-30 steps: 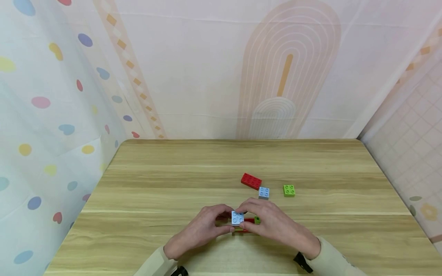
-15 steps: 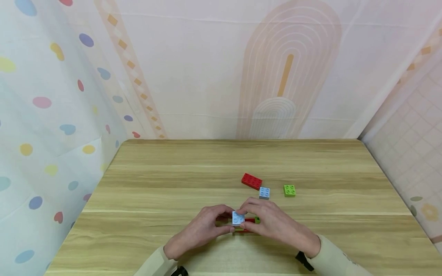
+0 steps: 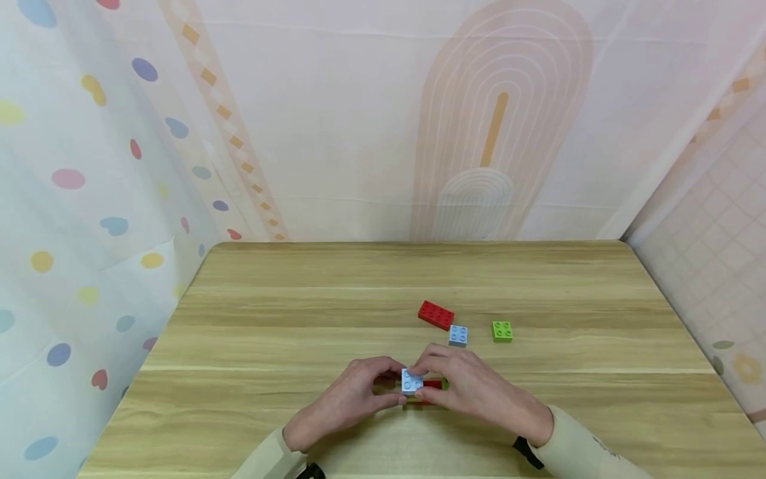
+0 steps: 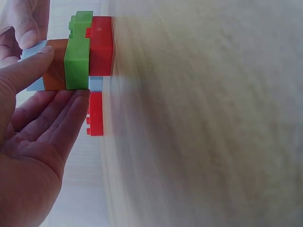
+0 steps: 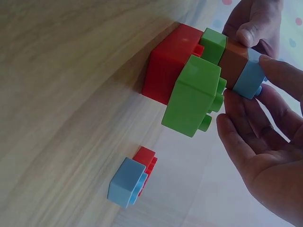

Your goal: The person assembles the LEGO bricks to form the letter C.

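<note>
Both hands are at a small stack of toy building bricks near the table's front. A red brick forms its base, bearing a green brick at the right end and another green brick at the left. Above the left green one sit a brown brick and, topmost, a light blue brick. My right hand pinches the light blue brick between thumb and fingers. My left hand grips the stack's left side, thumb across the brown and light blue bricks in the left wrist view.
Beyond the hands lie a loose red brick, a second light blue brick close to its corner, and a lime green brick farther right. The wooden table ends at a patterned cloth backdrop.
Both hands keep nearly the same places and grips. The top light blue brick has shifted very slightly, downward or toward me; I cannot tell which. The loose bricks have not moved.
</note>
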`<control>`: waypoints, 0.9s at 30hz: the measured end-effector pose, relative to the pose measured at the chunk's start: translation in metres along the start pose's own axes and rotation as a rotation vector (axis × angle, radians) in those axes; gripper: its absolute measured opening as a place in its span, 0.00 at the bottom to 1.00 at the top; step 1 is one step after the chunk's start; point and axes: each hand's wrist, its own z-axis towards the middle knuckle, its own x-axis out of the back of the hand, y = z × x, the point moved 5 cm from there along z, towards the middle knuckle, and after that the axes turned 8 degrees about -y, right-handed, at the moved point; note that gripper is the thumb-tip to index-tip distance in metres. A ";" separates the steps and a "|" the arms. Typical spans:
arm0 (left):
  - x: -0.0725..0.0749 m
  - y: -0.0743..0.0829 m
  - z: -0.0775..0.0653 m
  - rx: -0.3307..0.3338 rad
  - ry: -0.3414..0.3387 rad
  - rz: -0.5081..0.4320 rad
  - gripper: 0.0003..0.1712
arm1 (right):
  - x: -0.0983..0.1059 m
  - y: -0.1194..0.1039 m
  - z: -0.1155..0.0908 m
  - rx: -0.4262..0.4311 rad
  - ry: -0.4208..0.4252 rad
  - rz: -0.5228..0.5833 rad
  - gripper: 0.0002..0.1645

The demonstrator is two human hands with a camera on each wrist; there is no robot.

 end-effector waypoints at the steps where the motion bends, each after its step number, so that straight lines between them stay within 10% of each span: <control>1: 0.000 0.000 0.000 -0.002 0.000 0.000 0.15 | 0.000 0.000 0.000 -0.002 -0.001 0.006 0.12; 27: -0.001 0.001 0.001 0.051 -0.029 0.030 0.27 | 0.023 0.027 -0.033 -0.189 0.114 -0.052 0.23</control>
